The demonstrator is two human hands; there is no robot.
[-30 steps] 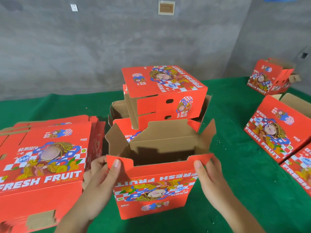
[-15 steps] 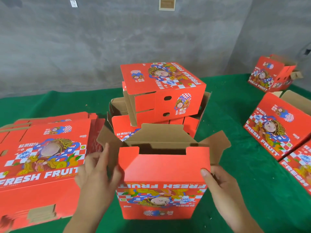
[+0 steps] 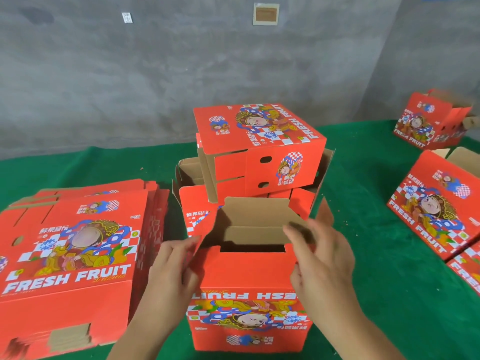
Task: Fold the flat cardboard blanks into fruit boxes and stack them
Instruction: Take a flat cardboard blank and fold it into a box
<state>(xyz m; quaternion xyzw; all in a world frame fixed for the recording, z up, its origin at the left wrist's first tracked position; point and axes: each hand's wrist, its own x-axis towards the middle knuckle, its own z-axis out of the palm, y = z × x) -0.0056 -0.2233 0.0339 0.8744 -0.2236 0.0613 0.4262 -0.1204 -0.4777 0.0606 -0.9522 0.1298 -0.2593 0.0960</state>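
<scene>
A red fruit box [image 3: 246, 279] stands upright on the green table [image 3: 389, 294] right in front of me, its printed "FRESH FRUIT" face upside down toward me. Its brown top flaps are open. My left hand [image 3: 171, 271] presses with fairly straight fingers against the box's left side flap [image 3: 201, 227], which leans inward. Spread fingers of my right hand [image 3: 320, 263], motion-blurred, touch the right side flap [image 3: 324, 211]. A stack of flat red blanks [image 3: 72, 255] lies at the left. Behind the box stands a stack of folded boxes [image 3: 259, 152].
More folded red boxes lie on their sides at the right [image 3: 436, 203], at the right edge [image 3: 467, 271] and at the far right corner [image 3: 431, 120]. A grey concrete wall [image 3: 181, 74] closes off the back of the table.
Both hands have left the near front panel and moved up to the side flaps. The side flaps, splayed outward before, now tilt inward.
</scene>
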